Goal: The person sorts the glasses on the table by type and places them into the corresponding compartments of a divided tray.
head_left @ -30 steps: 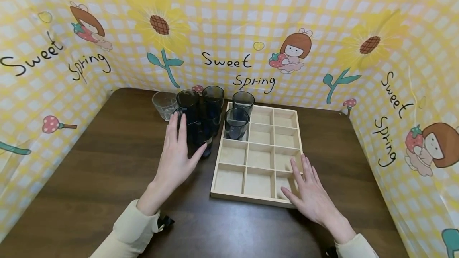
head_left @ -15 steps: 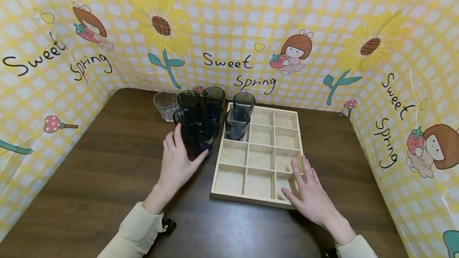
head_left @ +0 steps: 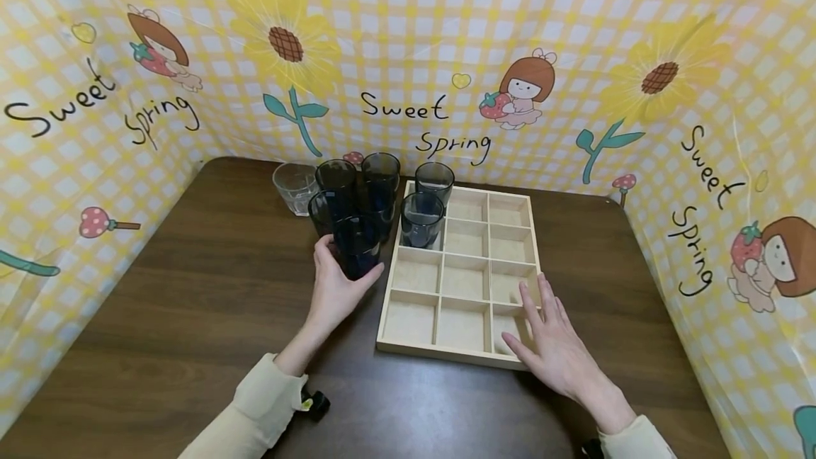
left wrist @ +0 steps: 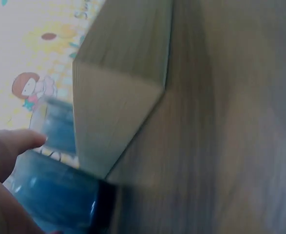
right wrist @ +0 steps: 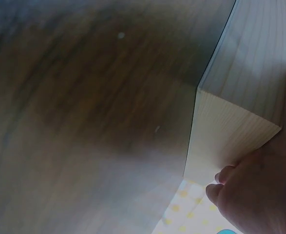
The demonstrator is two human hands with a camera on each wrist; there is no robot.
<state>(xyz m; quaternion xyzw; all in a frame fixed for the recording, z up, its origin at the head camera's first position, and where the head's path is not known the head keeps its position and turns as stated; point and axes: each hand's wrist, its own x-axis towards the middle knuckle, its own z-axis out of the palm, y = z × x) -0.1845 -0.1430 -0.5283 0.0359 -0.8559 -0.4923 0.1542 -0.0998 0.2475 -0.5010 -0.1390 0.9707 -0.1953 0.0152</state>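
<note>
Clear glass tumbler [head_left: 295, 190], one, faceted, upright at the group's far left on the dark wood table [head_left: 159, 289]. Dark tumblers [head_left: 338, 186], three, upright, clustered just beside it. Nearest dark glass [head_left: 357, 250], one, blue-black, see-through, round-rimmed, upright in front of the cluster and left of the tray; the left hand [head_left: 341, 289] is clamped on it, fingers at its left side, thumb at its right. Wooden tray [head_left: 408, 321], one, pale, three compartments by four. Smoky glasses [head_left: 423, 224], two, in its left column, the two farthest rows. Right hand [head_left: 564, 353], fingers apart and extended, at the tray's near right corner. Against half a second ago: left hand shifted rightward and closed in on the glass; tumblers, tray and right hand unchanged in place.
</note>
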